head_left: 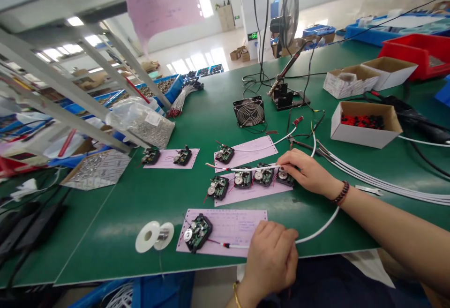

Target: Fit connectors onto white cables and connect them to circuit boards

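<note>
My right hand [306, 173] is closed in a pinch on a white cable [260, 167]; its stripped end with thin red wires points left, above a row of several small green circuit boards [243, 177] in black housings. My left hand [271, 257] is curled at the table's front edge, over another stretch of white cable [242, 246], which comes out on its right and curves up behind my right wrist. That stretch has a red-and-black end beside a single circuit board [198, 233] on a pink sheet [225, 216]. My left fingertips are hidden.
A solder spool [149, 236] lies left of the front sheet on the green table [116, 233]. Further back are a small fan [249, 112], a soldering iron in its stand [286, 94] and a box of red and black parts [365, 127]. White cables [379, 184] run along the right.
</note>
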`<state>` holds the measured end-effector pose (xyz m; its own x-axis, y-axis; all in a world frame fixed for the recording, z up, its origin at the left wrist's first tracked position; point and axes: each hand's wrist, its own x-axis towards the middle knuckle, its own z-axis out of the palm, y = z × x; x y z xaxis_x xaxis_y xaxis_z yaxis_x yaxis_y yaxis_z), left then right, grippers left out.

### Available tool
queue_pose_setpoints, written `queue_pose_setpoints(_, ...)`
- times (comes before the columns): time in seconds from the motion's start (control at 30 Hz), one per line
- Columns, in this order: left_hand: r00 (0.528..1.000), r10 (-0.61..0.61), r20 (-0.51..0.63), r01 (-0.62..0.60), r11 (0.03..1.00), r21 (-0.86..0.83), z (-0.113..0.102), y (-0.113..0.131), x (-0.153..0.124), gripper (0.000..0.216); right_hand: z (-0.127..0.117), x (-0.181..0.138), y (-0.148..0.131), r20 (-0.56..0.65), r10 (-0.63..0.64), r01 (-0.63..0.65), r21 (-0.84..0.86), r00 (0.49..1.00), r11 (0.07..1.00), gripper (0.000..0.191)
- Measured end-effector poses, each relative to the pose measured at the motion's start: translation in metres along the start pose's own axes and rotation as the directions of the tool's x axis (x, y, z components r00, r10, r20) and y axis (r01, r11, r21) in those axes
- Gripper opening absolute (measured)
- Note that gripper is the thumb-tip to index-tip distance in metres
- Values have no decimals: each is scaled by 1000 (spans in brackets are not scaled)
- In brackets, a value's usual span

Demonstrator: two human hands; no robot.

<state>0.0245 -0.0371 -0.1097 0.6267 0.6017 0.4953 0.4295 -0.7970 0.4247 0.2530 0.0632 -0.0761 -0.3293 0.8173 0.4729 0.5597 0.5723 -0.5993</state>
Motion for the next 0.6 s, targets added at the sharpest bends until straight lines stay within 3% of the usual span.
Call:
queue_pose_setpoints(0.4, 1000, 6, 2, -6, 999, 42, 7, -1, -3, 16, 2, -4, 2, -19, -45, 45, -18, 999, 999, 16)
queue_pose_setpoints(0.6, 1000, -8, -23, 8, 1000, 13, 7, -2, -4, 20, 17, 3, -17, 27, -73, 78, -279, 997, 957, 14)
